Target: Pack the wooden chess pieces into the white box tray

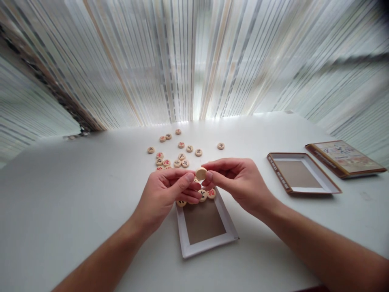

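Note:
Both my hands meet above a shallow white box tray [209, 241] with a brown bottom. My left hand [165, 194] and my right hand [238, 180] pinch one round wooden game piece [201, 173] between their fingertips, held on edge. Under the hands, three similar wooden discs [207, 194] with red or black characters lie at the tray's far end. Several more wooden discs [182, 156] are scattered on the white table [60, 211] just beyond the hands.
A second open box tray [316, 182] with a brown rim lies to the right. Beyond it rests a printed box lid [345, 158]. Striped sheer curtains [194, 61] hang behind the table's far edge.

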Available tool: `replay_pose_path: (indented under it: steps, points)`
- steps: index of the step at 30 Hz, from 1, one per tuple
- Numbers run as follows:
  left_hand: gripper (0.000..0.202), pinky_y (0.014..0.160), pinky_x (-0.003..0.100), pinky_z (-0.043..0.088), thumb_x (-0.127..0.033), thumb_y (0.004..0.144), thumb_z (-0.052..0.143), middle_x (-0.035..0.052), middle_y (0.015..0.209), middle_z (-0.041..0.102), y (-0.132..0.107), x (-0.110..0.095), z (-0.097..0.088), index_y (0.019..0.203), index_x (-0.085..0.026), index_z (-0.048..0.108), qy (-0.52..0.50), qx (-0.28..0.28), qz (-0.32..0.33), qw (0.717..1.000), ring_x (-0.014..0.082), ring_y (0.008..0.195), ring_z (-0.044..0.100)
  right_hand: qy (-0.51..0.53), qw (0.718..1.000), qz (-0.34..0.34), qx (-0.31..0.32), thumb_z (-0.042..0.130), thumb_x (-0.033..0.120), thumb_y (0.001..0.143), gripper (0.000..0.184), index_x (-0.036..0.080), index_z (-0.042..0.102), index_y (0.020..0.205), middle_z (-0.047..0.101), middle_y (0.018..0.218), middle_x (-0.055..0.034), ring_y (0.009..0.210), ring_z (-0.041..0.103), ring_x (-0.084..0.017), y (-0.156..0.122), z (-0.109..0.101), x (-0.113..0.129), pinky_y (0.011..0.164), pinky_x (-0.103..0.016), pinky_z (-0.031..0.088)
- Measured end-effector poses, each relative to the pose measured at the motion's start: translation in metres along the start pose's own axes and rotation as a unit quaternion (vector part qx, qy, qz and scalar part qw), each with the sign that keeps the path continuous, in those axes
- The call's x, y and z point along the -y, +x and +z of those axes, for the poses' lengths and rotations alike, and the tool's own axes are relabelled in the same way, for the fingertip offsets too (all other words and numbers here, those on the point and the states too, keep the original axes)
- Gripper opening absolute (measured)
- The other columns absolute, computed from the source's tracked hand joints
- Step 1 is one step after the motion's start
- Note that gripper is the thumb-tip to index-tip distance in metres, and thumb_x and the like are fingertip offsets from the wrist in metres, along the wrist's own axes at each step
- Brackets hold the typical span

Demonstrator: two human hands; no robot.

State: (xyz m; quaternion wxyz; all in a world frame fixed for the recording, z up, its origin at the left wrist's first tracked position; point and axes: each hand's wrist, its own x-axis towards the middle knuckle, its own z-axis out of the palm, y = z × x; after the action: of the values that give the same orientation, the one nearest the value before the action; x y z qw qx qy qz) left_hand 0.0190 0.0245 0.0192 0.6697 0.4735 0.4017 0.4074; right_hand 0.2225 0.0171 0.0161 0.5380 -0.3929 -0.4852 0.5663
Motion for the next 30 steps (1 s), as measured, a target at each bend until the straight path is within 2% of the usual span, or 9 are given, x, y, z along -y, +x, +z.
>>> replay_pose_path:
  steps: [3, 5, 8, 10, 13, 17, 25, 27, 30]
  points:
    - [0.027, 0.071, 0.026, 0.071, -0.039, 0.090, 0.088, 0.0117, 0.091, 0.087, 0.000, -0.001, 0.000, 0.102, -0.015, 0.088, -0.012, 0.005, -0.011, 1.000, 0.0202, 0.074, 0.084, -0.086, 0.991, -0.103, -0.021, 0.096, 0.031, 0.077, 0.021, 0.021, 0.089, 0.094, 0.085, 0.088, -0.0088, 0.076, 0.081, -0.024, -0.005, 0.000, -0.003, 0.072, -0.037, 0.072]
    - [0.025, 0.074, 0.025, 0.070, -0.037, 0.089, 0.088, 0.0119, 0.093, 0.087, 0.000, -0.002, 0.001, 0.101, -0.015, 0.089, -0.021, 0.007, -0.009, 1.000, 0.0206, 0.079, 0.084, -0.161, 0.969, -0.185, -0.018, 0.088, 0.024, 0.086, 0.014, 0.021, 0.088, 0.099, 0.085, 0.092, -0.0088, 0.079, 0.080, -0.022, -0.007, 0.000, -0.003, 0.070, -0.034, 0.070]
    - [0.023, 0.077, 0.024, 0.069, -0.034, 0.088, 0.090, 0.0115, 0.096, 0.087, 0.000, -0.003, 0.001, 0.103, -0.016, 0.089, -0.038, 0.014, -0.012, 0.999, 0.0203, 0.084, 0.084, -0.244, 0.927, -0.283, 0.010, 0.081, 0.016, 0.090, 0.016, 0.023, 0.088, 0.102, 0.084, 0.095, -0.0083, 0.079, 0.079, -0.021, -0.007, -0.001, -0.002, 0.070, -0.032, 0.068]
    - [0.021, 0.080, 0.023, 0.068, -0.031, 0.087, 0.090, 0.0106, 0.099, 0.088, 0.001, -0.004, 0.001, 0.104, -0.017, 0.089, -0.057, 0.018, -0.014, 0.998, 0.0190, 0.085, 0.084, -0.270, 0.910, -0.315, 0.029, 0.080, 0.016, 0.090, 0.018, 0.026, 0.089, 0.103, 0.084, 0.098, -0.0078, 0.083, 0.080, -0.022, -0.005, -0.001, -0.001, 0.075, -0.034, 0.069]
    - [0.021, 0.084, 0.024, 0.068, -0.025, 0.086, 0.091, 0.0101, 0.104, 0.088, 0.001, -0.005, 0.000, 0.105, -0.019, 0.089, -0.077, 0.022, -0.008, 0.997, 0.0191, 0.090, 0.084, -0.281, 0.904, -0.318, 0.042, 0.080, 0.018, 0.091, 0.018, 0.028, 0.088, 0.103, 0.084, 0.101, -0.0074, 0.087, 0.080, -0.022, -0.003, -0.001, 0.000, 0.079, -0.035, 0.069]
    - [0.023, 0.086, 0.030, 0.069, -0.025, 0.083, 0.093, 0.0113, 0.101, 0.088, 0.001, -0.004, 0.000, 0.105, -0.017, 0.089, -0.067, 0.009, -0.004, 0.998, 0.0222, 0.090, 0.084, -0.278, 0.911, -0.301, 0.051, 0.080, 0.022, 0.093, 0.014, 0.024, 0.087, 0.104, 0.083, 0.099, -0.0086, 0.077, 0.077, -0.020, -0.001, -0.003, -0.002, 0.072, -0.033, 0.068]
    - [0.023, 0.084, 0.028, 0.068, -0.026, 0.087, 0.089, 0.0093, 0.099, 0.088, -0.002, -0.001, 0.001, 0.109, -0.020, 0.088, 0.041, 0.011, 0.061, 0.997, 0.0208, 0.088, 0.084, -0.341, 0.889, -0.291, 0.097, 0.076, 0.020, 0.094, 0.022, 0.022, 0.085, 0.114, 0.078, 0.095, -0.0085, 0.075, 0.072, -0.017, 0.000, -0.008, 0.001, 0.070, -0.031, 0.064]
    - [0.027, 0.086, 0.029, 0.068, -0.026, 0.085, 0.091, 0.0089, 0.099, 0.088, -0.003, 0.000, 0.002, 0.111, -0.020, 0.087, 0.044, 0.011, 0.061, 0.997, 0.0218, 0.090, 0.084, -0.349, 0.890, -0.271, 0.108, 0.076, 0.018, 0.093, 0.022, 0.022, 0.085, 0.112, 0.078, 0.094, -0.0078, 0.075, 0.071, -0.017, 0.001, -0.010, 0.004, 0.069, -0.031, 0.062]
    - [0.034, 0.090, 0.030, 0.067, -0.026, 0.081, 0.094, 0.0082, 0.100, 0.088, -0.002, 0.001, 0.003, 0.113, -0.019, 0.086, 0.048, 0.001, 0.067, 0.997, 0.0225, 0.093, 0.083, -0.339, 0.911, -0.199, 0.128, 0.078, 0.020, 0.091, 0.018, 0.020, 0.084, 0.108, 0.077, 0.095, -0.0075, 0.078, 0.070, -0.018, 0.005, -0.018, 0.006, 0.072, -0.031, 0.061]
